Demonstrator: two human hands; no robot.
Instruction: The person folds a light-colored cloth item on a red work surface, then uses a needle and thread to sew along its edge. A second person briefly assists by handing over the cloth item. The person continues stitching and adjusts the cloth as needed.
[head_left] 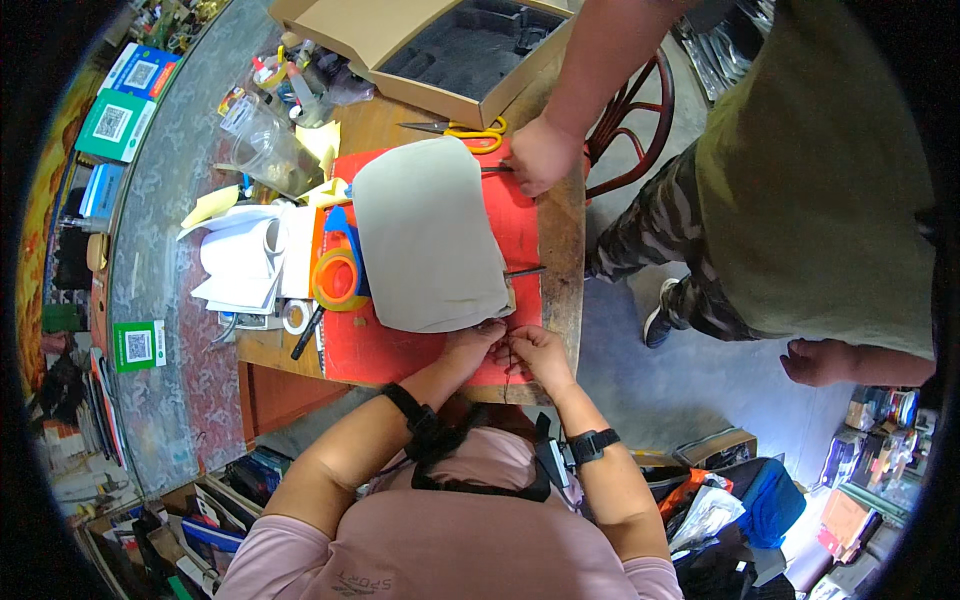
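Observation:
A grey leather-like sheet (425, 235) lies on a red mat (515, 225) on a small wooden table (562, 250). My left hand (474, 343) pinches the sheet's near edge. My right hand (535, 350) is close beside it, fingers closed on a thin dark thread (508, 372) that hangs down over the mat's near edge. Both hands meet at the sheet's near right corner. Another person's fist (540, 155) rests on the mat's far right corner.
An orange tape roll (337, 280), white papers (245, 260) and a black pen (305, 333) lie left of the sheet. Yellow-handled scissors (470, 131) and an open cardboard box (455, 45) sit at the far side. The other person stands at the right.

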